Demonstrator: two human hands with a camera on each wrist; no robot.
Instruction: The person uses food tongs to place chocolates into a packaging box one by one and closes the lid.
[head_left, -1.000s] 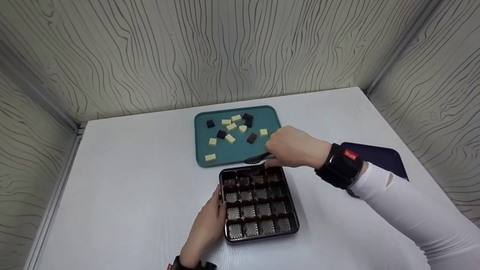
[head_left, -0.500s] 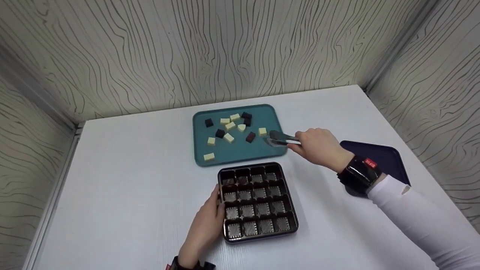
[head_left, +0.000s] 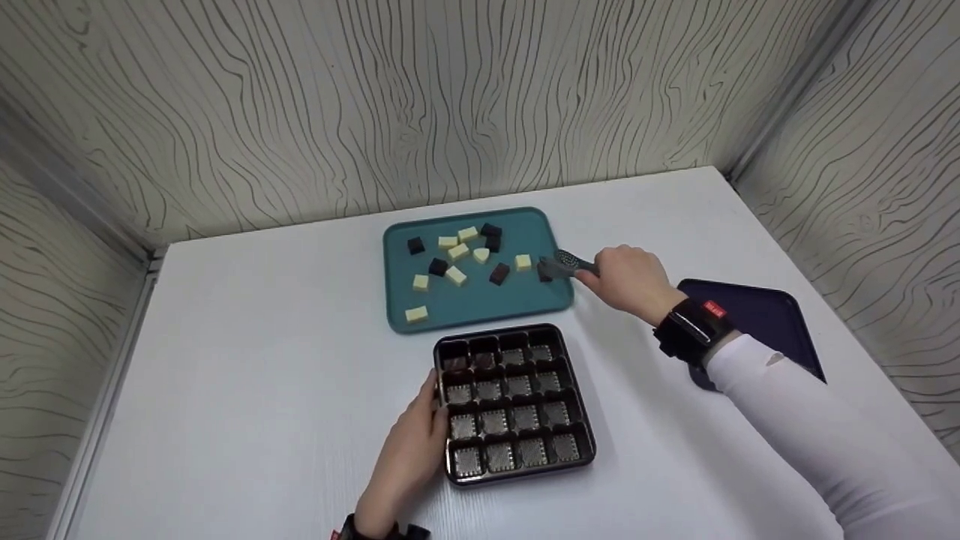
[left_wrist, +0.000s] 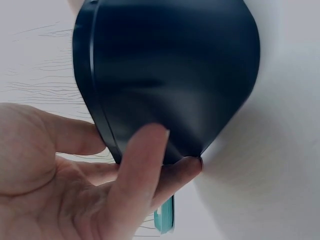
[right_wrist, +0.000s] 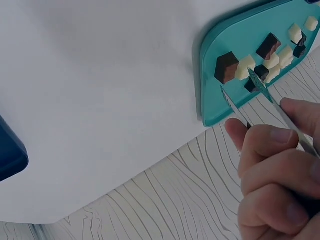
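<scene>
My left hand (head_left: pixel 409 442) rests along the left wall of a dark divided box (head_left: pixel 517 405); the left wrist view shows fingertips against that wall (left_wrist: pixel 170 60). Two back-left compartments hold brown chocolates (head_left: pixel 484 361). My right hand (head_left: pixel 630 277) grips a pair of small tongs (head_left: pixel 574 262) by the handles. Their perforated tips are spread over the right edge of the teal tray (head_left: pixel 480 304), close to a dark chocolate (head_left: pixel 545 272). In the right wrist view, the spread tips appear near a brown chocolate (right_wrist: pixel 226 67).
Several pale chocolates (head_left: pixel 458 252) and dark chocolates (head_left: pixel 499 274) are scattered on the teal tray behind the box. A dark blue tray or lid (head_left: pixel 757 322) lies at the right, partly under the right forearm. Patterned panels (head_left: pixel 405 97) enclose the white table (head_left: pixel 285 352).
My right hand has moved with the tongs from the box's back edge to the teal tray's right side, and the tips have spread. The left hand stays at the box.
</scene>
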